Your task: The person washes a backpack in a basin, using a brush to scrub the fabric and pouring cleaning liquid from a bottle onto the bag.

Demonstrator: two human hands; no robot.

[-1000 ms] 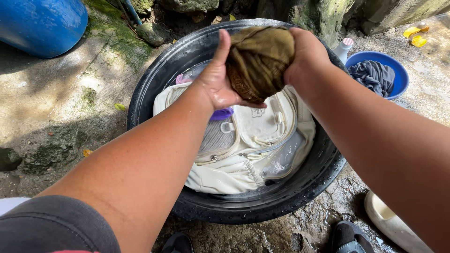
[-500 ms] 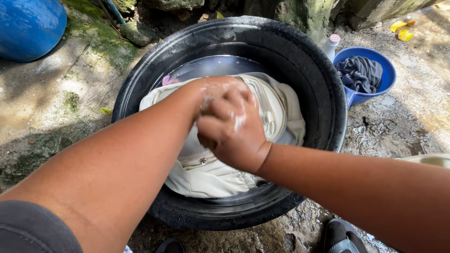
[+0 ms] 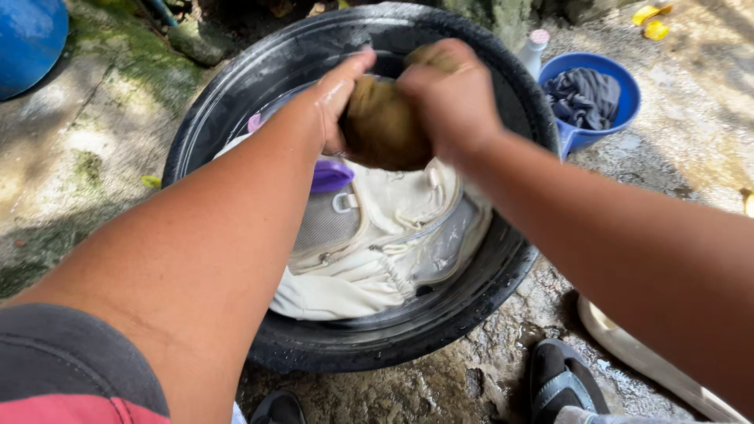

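Both hands are raised over the round black plastic wash basin point(image 3: 514, 259) and grip one bunched olive-brown wet cloth point(image 3: 382, 126) between them. The left hand point(image 3: 334, 98) presses against the cloth's left side, thumb extended upward; the right hand point(image 3: 448, 98) is wrapped over its top and right side, fingers curled tight around the fabric. The cloth sits above the basin's far half, clear of the water.

Beneath it, a cream-white fabric backpack with grey mesh panels and zips point(image 3: 369, 251) lies soaking in the basin. A purple plastic item point(image 3: 331, 176) rests on the backpack's upper left, just below the left hand.

To the right, beside the basin rim, stands a small blue plastic bowl point(image 3: 577, 137) containing a dark grey garment point(image 3: 581, 94). A dark sandal point(image 3: 561, 381) rests on the wet concrete ground point(image 3: 71, 149) near the basin's front edge.
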